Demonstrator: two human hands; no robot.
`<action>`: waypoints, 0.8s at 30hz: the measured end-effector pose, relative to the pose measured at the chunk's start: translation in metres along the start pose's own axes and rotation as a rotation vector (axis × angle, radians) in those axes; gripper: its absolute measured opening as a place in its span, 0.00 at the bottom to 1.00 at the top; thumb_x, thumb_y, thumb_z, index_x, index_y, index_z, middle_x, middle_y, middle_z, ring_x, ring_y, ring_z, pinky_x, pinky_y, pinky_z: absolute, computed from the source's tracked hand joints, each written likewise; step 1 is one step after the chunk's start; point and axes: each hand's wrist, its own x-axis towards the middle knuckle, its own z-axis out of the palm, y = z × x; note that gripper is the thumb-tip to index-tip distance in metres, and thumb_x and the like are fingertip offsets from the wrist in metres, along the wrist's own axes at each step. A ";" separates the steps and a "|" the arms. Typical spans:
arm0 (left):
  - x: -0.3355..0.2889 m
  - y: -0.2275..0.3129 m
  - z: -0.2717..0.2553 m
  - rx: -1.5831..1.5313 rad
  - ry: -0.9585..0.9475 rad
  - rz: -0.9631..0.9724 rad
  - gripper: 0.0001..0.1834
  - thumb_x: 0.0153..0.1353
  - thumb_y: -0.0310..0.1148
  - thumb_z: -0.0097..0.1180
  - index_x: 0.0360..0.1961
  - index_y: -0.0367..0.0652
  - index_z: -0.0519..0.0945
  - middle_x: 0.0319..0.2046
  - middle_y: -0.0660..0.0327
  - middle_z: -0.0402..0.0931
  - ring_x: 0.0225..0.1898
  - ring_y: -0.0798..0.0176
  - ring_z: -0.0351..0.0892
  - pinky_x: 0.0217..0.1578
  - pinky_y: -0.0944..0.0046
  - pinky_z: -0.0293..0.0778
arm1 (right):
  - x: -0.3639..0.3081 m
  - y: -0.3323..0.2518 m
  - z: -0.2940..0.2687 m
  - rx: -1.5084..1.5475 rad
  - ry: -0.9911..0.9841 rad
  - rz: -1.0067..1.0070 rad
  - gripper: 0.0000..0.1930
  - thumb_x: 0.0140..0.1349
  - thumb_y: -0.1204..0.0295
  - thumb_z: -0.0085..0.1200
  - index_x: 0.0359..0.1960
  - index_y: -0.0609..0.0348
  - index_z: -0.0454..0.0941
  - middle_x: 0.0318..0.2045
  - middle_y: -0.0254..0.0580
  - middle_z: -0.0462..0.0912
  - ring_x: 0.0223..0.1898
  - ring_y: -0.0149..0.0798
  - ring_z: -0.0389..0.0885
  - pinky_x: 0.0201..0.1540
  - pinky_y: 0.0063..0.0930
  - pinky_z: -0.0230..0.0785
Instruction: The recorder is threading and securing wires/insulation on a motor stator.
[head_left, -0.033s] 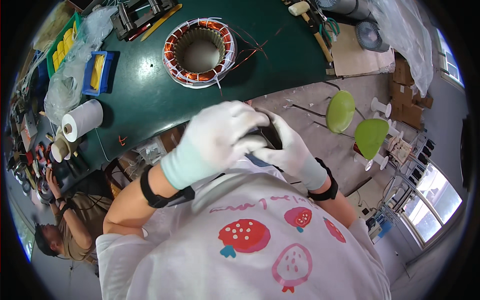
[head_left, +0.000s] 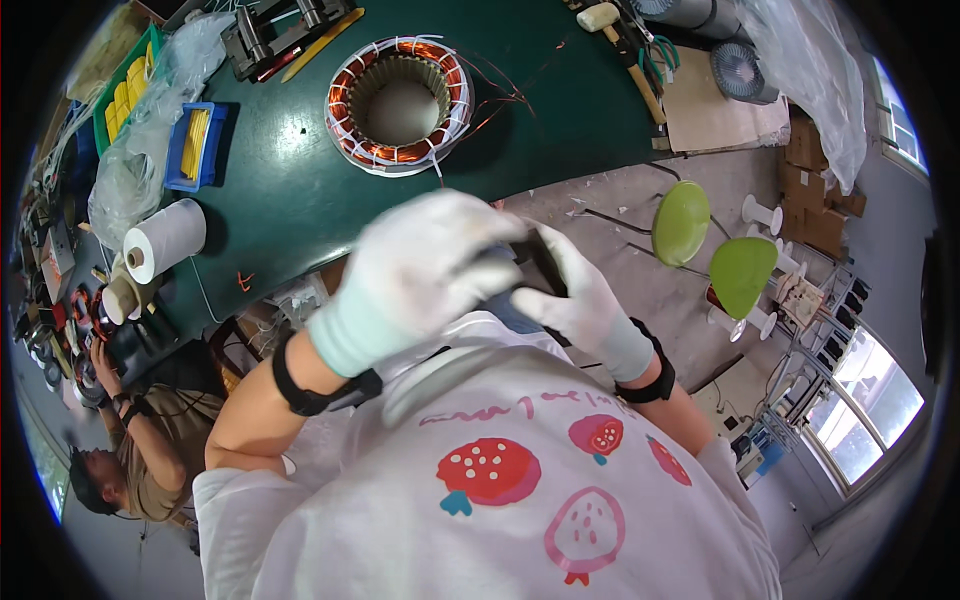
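My left hand (head_left: 420,265), in a white glove with a pale teal cuff, is raised in front of my chest with its fingers bent. Motion smears those fingers, and I cannot tell whether they hold anything. Just right of it, my gloved right hand (head_left: 580,295) is closed around a dark thing (head_left: 546,268) with a curved edge. Its kind is hidden by the fingers. Beyond both hands a stator (head_left: 345,140) with copper windings, laced with white cord, lies on the green table (head_left: 275,200). Thin copper leads (head_left: 500,92) trail from its right side.
At the left stand a blue bin (head_left: 207,150) of yellow strips, a clear plastic bag (head_left: 125,185) and a white roll (head_left: 175,238). A mallet (head_left: 630,60) lies far right. Green stools (head_left: 680,225) stand beyond the table. Another person (head_left: 150,430) works at the lower left.
My left hand has shifted slightly left and up, away from the dark thing. My right hand stays almost where it was, still around it.
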 end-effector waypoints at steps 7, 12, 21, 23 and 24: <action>-0.004 -0.054 -0.014 0.250 0.000 0.112 0.13 0.59 0.24 0.62 0.45 0.46 0.86 0.45 0.59 0.84 0.45 0.52 0.84 0.46 0.56 0.81 | -0.001 -0.002 -0.004 0.195 0.043 0.053 0.25 0.62 0.75 0.63 0.61 0.64 0.71 0.48 0.37 0.80 0.54 0.29 0.79 0.59 0.27 0.71; 0.012 -0.069 0.006 0.177 -0.214 0.215 0.08 0.59 0.25 0.60 0.40 0.43 0.83 0.41 0.59 0.82 0.39 0.51 0.83 0.41 0.56 0.81 | 0.044 -0.008 0.020 0.039 0.023 0.144 0.11 0.72 0.67 0.57 0.45 0.64 0.79 0.36 0.38 0.83 0.37 0.28 0.81 0.41 0.25 0.75; 0.008 -0.074 0.025 0.049 -0.149 0.097 0.10 0.55 0.19 0.58 0.38 0.40 0.82 0.36 0.57 0.80 0.37 0.51 0.82 0.39 0.57 0.80 | 0.041 -0.003 0.031 0.418 -0.009 0.278 0.12 0.76 0.62 0.51 0.47 0.58 0.75 0.32 0.36 0.81 0.29 0.27 0.79 0.32 0.24 0.73; 0.009 -0.076 0.026 0.086 -0.114 0.077 0.09 0.55 0.19 0.58 0.38 0.40 0.82 0.35 0.57 0.80 0.37 0.51 0.82 0.39 0.57 0.79 | 0.034 -0.007 0.022 0.423 -0.050 0.326 0.12 0.77 0.61 0.50 0.47 0.58 0.75 0.31 0.35 0.81 0.29 0.27 0.79 0.33 0.24 0.73; 0.009 -0.078 0.026 0.071 -0.128 0.096 0.10 0.54 0.19 0.58 0.38 0.40 0.82 0.35 0.57 0.80 0.37 0.51 0.81 0.39 0.57 0.79 | 0.028 -0.008 0.013 0.432 -0.087 0.376 0.13 0.77 0.60 0.49 0.46 0.57 0.75 0.31 0.35 0.81 0.30 0.27 0.78 0.33 0.24 0.72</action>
